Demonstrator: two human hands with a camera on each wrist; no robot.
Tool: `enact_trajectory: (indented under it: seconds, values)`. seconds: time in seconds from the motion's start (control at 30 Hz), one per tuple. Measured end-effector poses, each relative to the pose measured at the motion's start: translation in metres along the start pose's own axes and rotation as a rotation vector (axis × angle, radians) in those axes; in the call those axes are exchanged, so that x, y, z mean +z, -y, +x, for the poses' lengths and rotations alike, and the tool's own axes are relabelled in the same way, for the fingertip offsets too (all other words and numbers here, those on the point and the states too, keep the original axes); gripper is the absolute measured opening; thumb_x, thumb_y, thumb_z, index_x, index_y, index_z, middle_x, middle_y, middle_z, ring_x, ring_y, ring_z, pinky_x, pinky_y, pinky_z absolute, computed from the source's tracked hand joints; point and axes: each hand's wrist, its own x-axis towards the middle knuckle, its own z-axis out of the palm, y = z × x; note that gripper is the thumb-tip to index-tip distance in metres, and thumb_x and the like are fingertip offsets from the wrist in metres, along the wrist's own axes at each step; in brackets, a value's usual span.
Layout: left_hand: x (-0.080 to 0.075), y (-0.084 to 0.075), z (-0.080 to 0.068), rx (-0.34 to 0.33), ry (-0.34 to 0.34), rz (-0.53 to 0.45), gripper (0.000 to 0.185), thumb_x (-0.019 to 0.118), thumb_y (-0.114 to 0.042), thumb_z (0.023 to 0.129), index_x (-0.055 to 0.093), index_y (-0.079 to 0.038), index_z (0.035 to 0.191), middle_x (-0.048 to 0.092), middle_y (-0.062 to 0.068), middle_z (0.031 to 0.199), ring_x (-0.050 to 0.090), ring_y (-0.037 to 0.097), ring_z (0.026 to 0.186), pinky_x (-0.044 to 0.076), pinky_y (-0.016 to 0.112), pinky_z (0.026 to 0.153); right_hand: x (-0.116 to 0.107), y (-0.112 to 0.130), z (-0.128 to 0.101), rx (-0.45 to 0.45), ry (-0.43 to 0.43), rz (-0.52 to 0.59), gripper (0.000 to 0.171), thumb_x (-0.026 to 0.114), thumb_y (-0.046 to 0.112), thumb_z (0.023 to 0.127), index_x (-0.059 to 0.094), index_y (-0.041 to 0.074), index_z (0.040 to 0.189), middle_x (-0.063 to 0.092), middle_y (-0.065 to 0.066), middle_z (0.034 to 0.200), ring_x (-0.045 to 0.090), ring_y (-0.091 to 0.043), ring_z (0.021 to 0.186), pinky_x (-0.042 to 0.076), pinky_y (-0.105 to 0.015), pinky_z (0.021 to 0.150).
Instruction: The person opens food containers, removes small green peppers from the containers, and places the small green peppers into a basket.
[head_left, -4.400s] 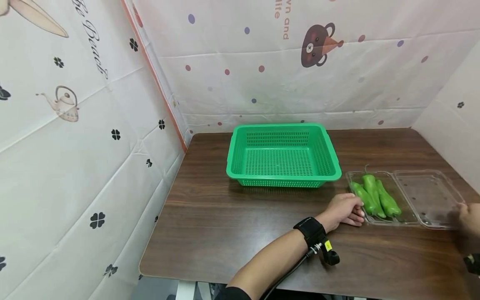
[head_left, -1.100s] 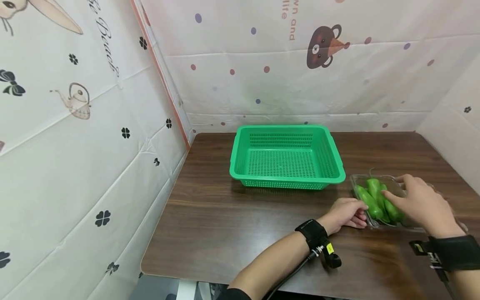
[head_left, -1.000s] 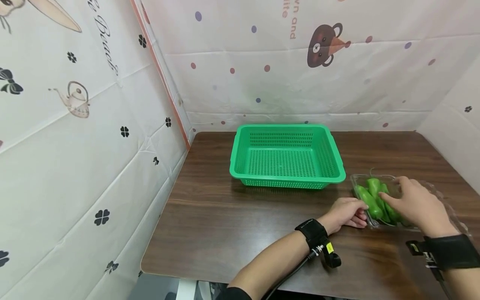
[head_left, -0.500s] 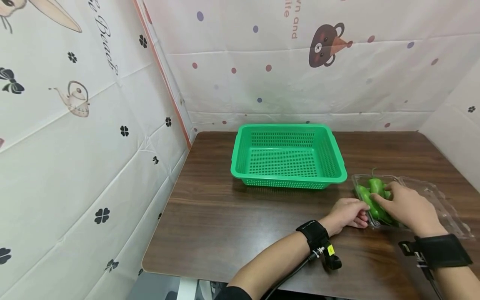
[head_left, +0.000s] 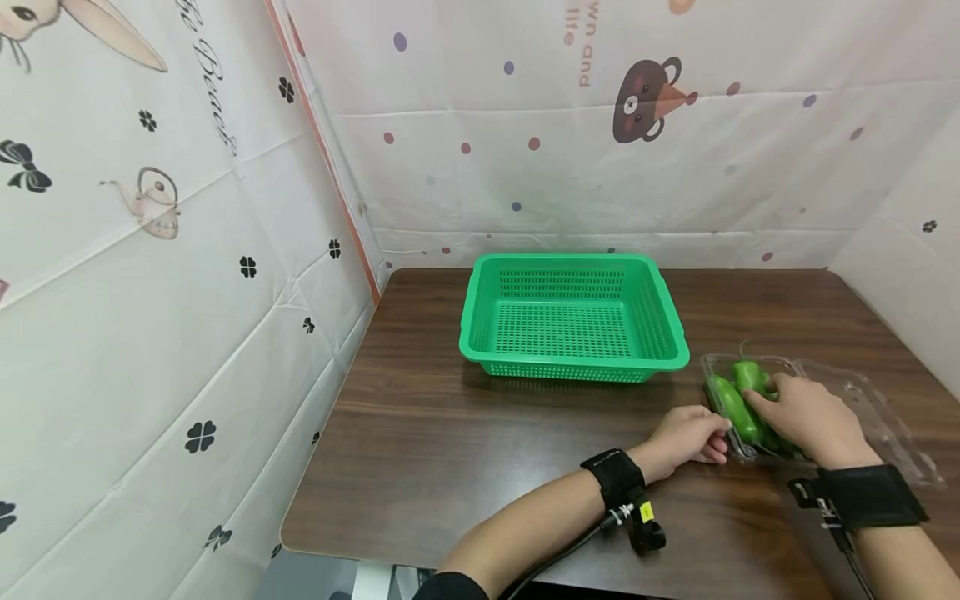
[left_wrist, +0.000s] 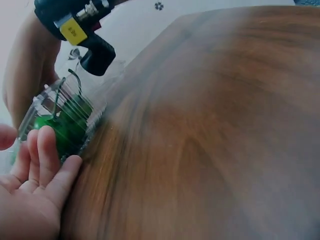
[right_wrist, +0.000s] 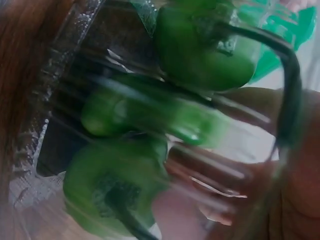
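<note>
The right hand [head_left: 806, 417] curls its fingers around the green peppers [head_left: 738, 400] lying in the clear plastic container [head_left: 885, 417] beside the green basket [head_left: 573, 317], while the left hand [head_left: 686, 433], fingers relaxed, steadies the container's left edge.

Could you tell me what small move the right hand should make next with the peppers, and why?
Probably lift one green pepper clear of the clear tray: the right hand curls over the peppers, the left hand steadies the tray's edge, and the green basket sits beside it.
</note>
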Motion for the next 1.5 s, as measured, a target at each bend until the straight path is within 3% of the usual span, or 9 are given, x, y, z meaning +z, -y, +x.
enact_trajectory:
  seconds: [0.13, 0.27, 0.37, 0.47, 0.7, 0.87, 1.0, 1.37, 1.5]
  values:
    - [-0.024, -0.010, -0.014, -0.079, 0.173, 0.143, 0.018, 0.061, -0.025, 0.098, 0.064, -0.014, 0.084, 0.065, -0.002, 0.068, 0.062, 0.010, 0.057, 0.053, 0.023, 0.057, 0.004, -0.004, -0.001, 0.016, 0.028, 0.005, 0.076, 0.041, 0.052, 0.106, 0.054, -0.022, 0.122, 0.058, -0.012, 0.075, 0.051, -0.022, 0.061, 0.038, -0.033, 0.051]
    - [-0.068, -0.047, -0.032, -0.110, 0.501, 0.395, 0.020, 0.055, -0.027, 0.104, 0.066, -0.011, 0.101, 0.073, 0.001, 0.089, 0.072, 0.015, 0.078, 0.059, 0.027, 0.073, 0.006, -0.006, -0.001, 0.023, 0.042, 0.011, 0.078, 0.040, 0.052, 0.106, 0.053, -0.023, 0.124, 0.061, -0.014, 0.078, 0.053, -0.021, 0.063, 0.040, -0.033, 0.051]
    - [-0.108, -0.081, -0.047, -0.005, 0.695, 0.578, 0.024, 0.050, -0.025, 0.107, 0.064, -0.007, 0.115, 0.072, 0.006, 0.109, 0.072, 0.017, 0.097, 0.059, 0.028, 0.087, 0.006, -0.007, -0.001, 0.008, 0.039, 0.027, 0.074, 0.041, 0.051, 0.106, 0.056, -0.020, 0.119, 0.058, -0.011, 0.075, 0.052, -0.021, 0.062, 0.039, -0.033, 0.051]
    - [-0.149, -0.110, -0.062, 0.140, 0.719, 0.702, 0.026, 0.049, -0.027, 0.109, 0.062, -0.008, 0.120, 0.068, 0.008, 0.120, 0.068, 0.014, 0.108, 0.057, 0.027, 0.095, 0.006, -0.007, 0.001, -0.015, 0.028, 0.034, 0.068, 0.041, 0.049, 0.107, 0.058, -0.017, 0.112, 0.055, -0.008, 0.072, 0.050, -0.020, 0.060, 0.038, -0.033, 0.051]
    - [-0.239, -0.149, -0.079, 0.352, 0.441, 0.683, 0.025, 0.049, -0.032, 0.108, 0.065, -0.014, 0.115, 0.066, 0.013, 0.120, 0.069, 0.025, 0.108, 0.057, 0.041, 0.096, 0.007, -0.008, 0.001, -0.035, 0.029, 0.027, 0.063, 0.040, 0.045, 0.108, 0.060, -0.014, 0.109, 0.052, -0.007, 0.070, 0.049, -0.020, 0.060, 0.037, -0.033, 0.051]
    - [-0.292, -0.154, -0.081, 0.435, -0.135, 0.787, 0.024, 0.054, -0.038, 0.106, 0.067, -0.019, 0.113, 0.066, 0.005, 0.114, 0.065, 0.027, 0.094, 0.055, 0.044, 0.083, 0.006, -0.008, 0.002, -0.040, 0.035, 0.034, 0.061, 0.040, 0.047, 0.108, 0.061, -0.010, 0.103, 0.052, -0.007, 0.069, 0.049, -0.020, 0.059, 0.037, -0.033, 0.051]
    - [-0.319, -0.142, -0.070, 0.348, -0.513, 0.857, 0.036, 0.058, -0.044, 0.102, 0.058, -0.018, 0.127, 0.052, 0.006, 0.127, 0.056, 0.025, 0.096, 0.047, 0.040, 0.078, 0.004, -0.009, 0.004, -0.036, 0.058, 0.032, 0.063, 0.040, 0.048, 0.108, 0.061, -0.011, 0.105, 0.053, -0.007, 0.071, 0.049, -0.020, 0.061, 0.037, -0.033, 0.052]
    - [-0.335, -0.120, -0.042, 0.095, -0.575, 0.685, 0.079, 0.061, -0.046, 0.099, 0.017, -0.022, 0.160, 0.028, 0.019, 0.161, 0.058, 0.041, 0.115, 0.050, 0.055, 0.096, 0.005, -0.011, 0.004, -0.034, 0.080, 0.036, 0.069, 0.040, 0.049, 0.107, 0.058, -0.017, 0.116, 0.056, -0.007, 0.075, 0.051, -0.020, 0.064, 0.038, -0.033, 0.054]
    - [-0.326, -0.119, -0.045, 0.189, -0.556, 0.810, 0.079, 0.063, -0.044, 0.098, 0.022, -0.025, 0.163, 0.020, 0.015, 0.168, 0.050, 0.042, 0.134, 0.046, 0.061, 0.104, 0.004, -0.012, 0.003, -0.040, 0.060, 0.039, 0.068, 0.041, 0.050, 0.107, 0.059, -0.015, 0.112, 0.055, -0.006, 0.073, 0.050, -0.020, 0.062, 0.038, -0.033, 0.053]
